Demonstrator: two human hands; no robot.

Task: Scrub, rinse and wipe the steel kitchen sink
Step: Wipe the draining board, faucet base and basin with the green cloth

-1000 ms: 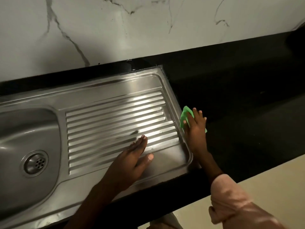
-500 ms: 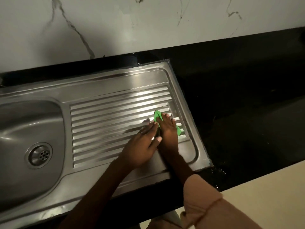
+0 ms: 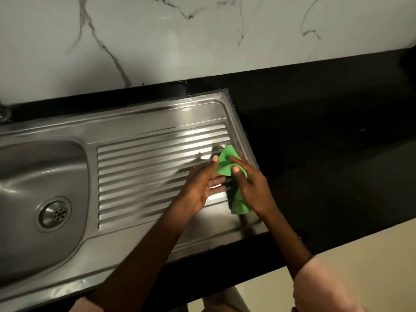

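Observation:
The steel sink (image 3: 139, 127) lies set into a black counter, its bowl with a round drain (image 3: 54, 214) at the left and a ribbed drainboard (image 3: 144, 167) at the right. Above the drainboard's right end, my right hand (image 3: 252, 188) grips a green cloth (image 3: 226, 163); part of the cloth hangs below that hand. My left hand (image 3: 202, 185) is raised beside it, palm turned up, its fingertips touching the cloth's left edge.
Black countertop (image 3: 326, 154) stretches to the right of the sink. A white marble-patterned wall (image 3: 202, 37) rises behind. Pale floor (image 3: 360, 255) shows beyond the counter's front edge at lower right.
My right hand brought the cloth from the counter beside the sink onto the drainboard, then lifted it. My left hand left the ribs and turned up to meet the cloth.

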